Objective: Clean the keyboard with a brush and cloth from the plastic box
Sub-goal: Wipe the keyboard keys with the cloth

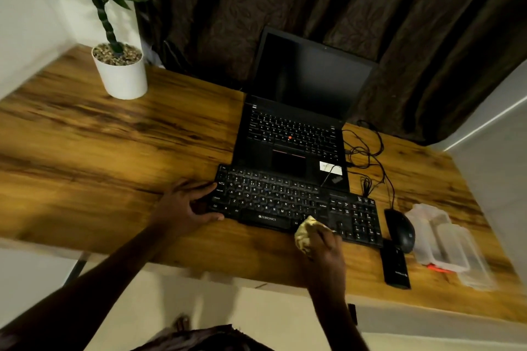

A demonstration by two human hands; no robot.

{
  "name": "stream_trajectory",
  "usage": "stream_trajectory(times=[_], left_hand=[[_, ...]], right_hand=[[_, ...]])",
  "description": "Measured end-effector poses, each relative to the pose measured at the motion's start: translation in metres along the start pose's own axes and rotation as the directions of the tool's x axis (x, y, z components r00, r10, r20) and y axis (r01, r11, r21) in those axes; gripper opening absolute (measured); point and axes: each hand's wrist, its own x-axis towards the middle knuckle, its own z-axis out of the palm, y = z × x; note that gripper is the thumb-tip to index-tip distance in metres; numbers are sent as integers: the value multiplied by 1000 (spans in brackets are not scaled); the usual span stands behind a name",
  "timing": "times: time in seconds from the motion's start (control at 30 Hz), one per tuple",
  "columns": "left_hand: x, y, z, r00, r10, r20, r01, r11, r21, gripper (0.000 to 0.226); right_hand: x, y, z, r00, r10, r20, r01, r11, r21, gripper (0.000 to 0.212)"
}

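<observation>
Steadies keyboard (293, 202) on the desk (114, 151) by its left end, left hand (185, 208) curled round it; presses bunched cloth (305, 234), gripped in right hand (326, 245), onto its front keys (plastic box (445, 242) beyond the mouse (400, 229)).

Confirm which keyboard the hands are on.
The external keyboard, the ZEBRONICS one nearest the person: the left hand grips its left end, the right hand holds the cloth on it. The laptop keys are untouched.

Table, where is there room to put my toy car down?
The big bare stretch of table left of the keyboard and laptop, in front of the plant pot, is free. The near-edge strip between the left hand and the cloth in the right hand is bare too. Crowded at right: cables, mouse, black device, plastic box.
</observation>
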Motion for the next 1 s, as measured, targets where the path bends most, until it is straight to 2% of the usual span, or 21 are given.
stream_trajectory(times=[0.13, 0.27, 0.37, 0.47, 0.6, 0.7, 0.8, 0.87, 1.0], left_hand=[[1, -2, 1, 1000, 15, 4, -15, 1000, 13, 110], [0, -5, 3, 1000, 8, 9, -9, 1000, 28, 107], [0, -1, 0, 1000, 18, 6, -18, 999, 32, 107], [-2, 3, -1, 999, 35, -14, -35, 999, 37, 103], [-2, 0, -1, 1000, 3, 16, -4, 1000, 17, 99], [-3, 3, -2, 999, -14, 29, 13, 1000, 26, 101], [-3, 5, -2, 1000, 0, 9, 0, 1000, 16, 102], [-2, 4, -2, 1000, 16, -5, -16, 1000, 13, 107], [-3, 5, -1, 999, 31, -27, -31, 1000, -2, 110]], right_hand=[[-9, 11, 2, 999, -33, -20, 33, 999, 22, 74], [-14, 21, 1, 993, 56, -103, -56, 998, 5, 72], [-10, 3, 7, 989, 116, -96, -112, 993, 46, 73], [-5, -16, 11, 996, 68, -55, -63, 994, 91, 71], [-8, -2, 10, 999, -6, -41, 7, 1000, 20, 73], [-12, 6, 7, 993, 91, -74, -88, 996, 31, 73], [-7, -14, 12, 982, 150, -112, -143, 987, 72, 71], [-2, -35, 18, 985, 129, -113, -118, 988, 101, 72], [-2, -56, 27, 996, -4, -87, 11, 997, 79, 78]])
